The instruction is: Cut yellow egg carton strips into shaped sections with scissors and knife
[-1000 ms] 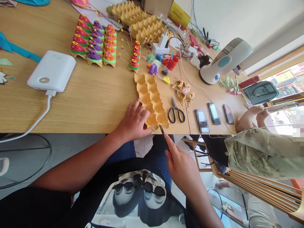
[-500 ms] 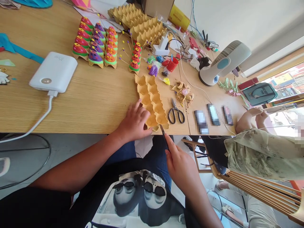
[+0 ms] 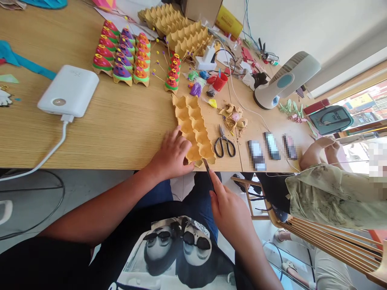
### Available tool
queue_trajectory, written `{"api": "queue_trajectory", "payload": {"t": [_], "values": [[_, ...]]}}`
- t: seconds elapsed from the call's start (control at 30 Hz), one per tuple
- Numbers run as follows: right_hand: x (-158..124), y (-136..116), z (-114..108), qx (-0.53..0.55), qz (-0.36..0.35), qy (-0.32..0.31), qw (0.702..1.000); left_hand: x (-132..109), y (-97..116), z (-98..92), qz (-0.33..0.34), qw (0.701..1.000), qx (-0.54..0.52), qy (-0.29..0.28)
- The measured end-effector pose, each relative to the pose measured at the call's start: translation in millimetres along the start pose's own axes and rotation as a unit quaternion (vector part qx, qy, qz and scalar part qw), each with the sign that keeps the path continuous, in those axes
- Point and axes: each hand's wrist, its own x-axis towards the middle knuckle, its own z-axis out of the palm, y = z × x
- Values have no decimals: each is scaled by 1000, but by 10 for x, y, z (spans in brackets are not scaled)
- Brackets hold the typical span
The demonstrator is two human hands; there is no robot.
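A yellowish cardboard egg tray (image 3: 193, 129) with two rows of cups lies at the table's front edge. My left hand (image 3: 175, 155) is closed on its near left side, thumb at the front corner and fingers along the edge. In my right hand (image 3: 228, 205) is a slim dark-handled knife (image 3: 208, 171), its blade tip at the tray's near end, between the two rows. How deep the tip sits in the cardboard I cannot tell. Black-handled scissors (image 3: 224, 143) lie just right of the tray.
Painted egg-tray strips (image 3: 122, 56) stand at the back left, near a white power bank (image 3: 69, 92). More egg trays (image 3: 175, 28) lie behind. Cardboard scraps (image 3: 234, 117), phones (image 3: 256, 154) and a fan (image 3: 286, 80) are to the right, where another person's arm (image 3: 314, 151) rests.
Hands, knife and egg tray hold nearly the same positions. The whole view has shifted very slightly.
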Motion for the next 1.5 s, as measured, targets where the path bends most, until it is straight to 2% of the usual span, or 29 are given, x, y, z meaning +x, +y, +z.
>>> {"api": "queue_trajectory", "payload": {"t": [0.33,0.63,0.93,1.23,1.5], "values": [[168,-163,-60,-31,35,-35,998,4,2,24,-2,1000,0,1],[30,-151,-10,-42,37,-40,998,3,-2,24,-1,1000,8,0],[266,-202,-38,-49,35,-30,998,9,-12,34,4,1000,24,3],[53,-88,21,-31,19,-19,999,6,-17,26,7,1000,20,0],[338,-183,-86,-26,31,-39,998,11,-18,35,-1,1000,-5,0]]}}
